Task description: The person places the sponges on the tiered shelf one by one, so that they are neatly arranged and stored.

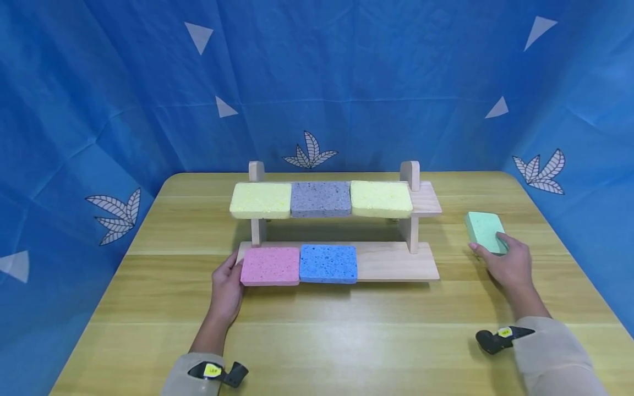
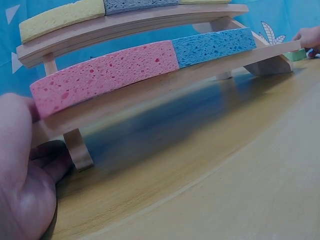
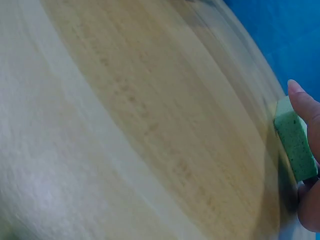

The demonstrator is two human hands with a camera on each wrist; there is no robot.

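Note:
A two-tier wooden rack (image 1: 391,264) stands on the table. My left hand (image 1: 228,289) grips the left end of its lower shelf, with fingers beneath the board in the left wrist view. Close to that thumb lies a pink sponge (image 1: 270,267), and a blue sponge (image 1: 328,264) sits against it on the same shelf. Off to the right of the rack, my right hand (image 1: 512,267) pinches a pale green sponge (image 1: 485,228) between thumb and fingers. In the right wrist view the green sponge (image 3: 295,140) appears at the right edge, partly covered by the hand.
Across the upper shelf (image 1: 427,199) lie a yellow sponge (image 1: 261,199), a grey sponge (image 1: 321,198) and a second yellow sponge (image 1: 380,198). Bare board shows at the right of both shelves. A blue patterned curtain (image 1: 366,66) hangs around the wooden table (image 1: 346,341).

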